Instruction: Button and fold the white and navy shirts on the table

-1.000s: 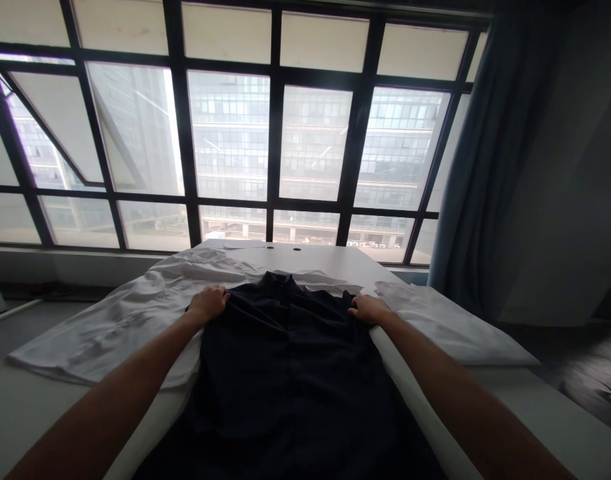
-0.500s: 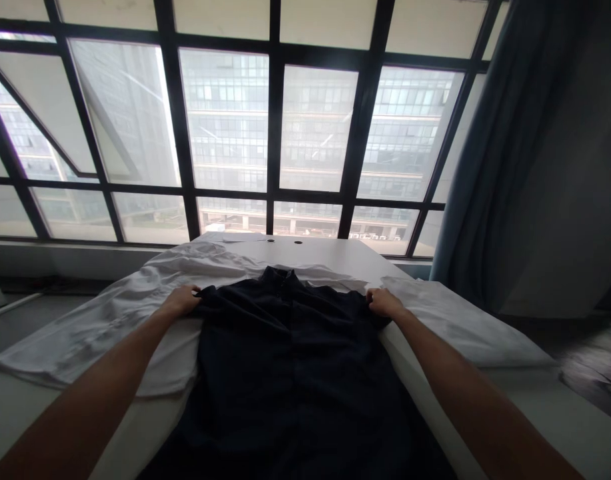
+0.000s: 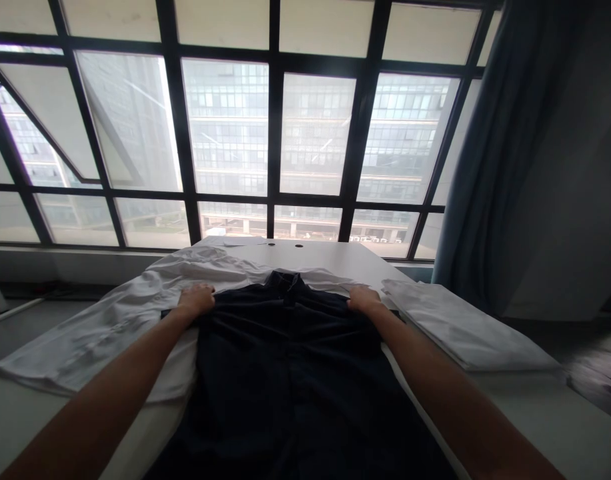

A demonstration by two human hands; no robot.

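Prob. office: white desk (image 3: pixel 330 257) under R hand (image 3: pixel 365 299), w/ 2 round holes (image 3: pixel 298 246) fwd; gridded windows (image 3: pixel 274 133) beyond, opp. multi-storey bldg (image 3: pixel 230 157).

On the worktop (image 3: pixel 330 257), the shirt (image 3: pixel 290 380) is laid, collar (image 3: pixel 284 283) toward the far edge, between a garment (image 3: pixel 120 327) along the left edge and a cloth (image 3: pixel 470 327) along the right.

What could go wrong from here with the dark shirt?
The dark shirt seems to overlap the crumpled white cloth, so tugging might drag both. Wrinkles below the collar could stay in. The flatter white cloth lies close to the right hand and might get nudged.
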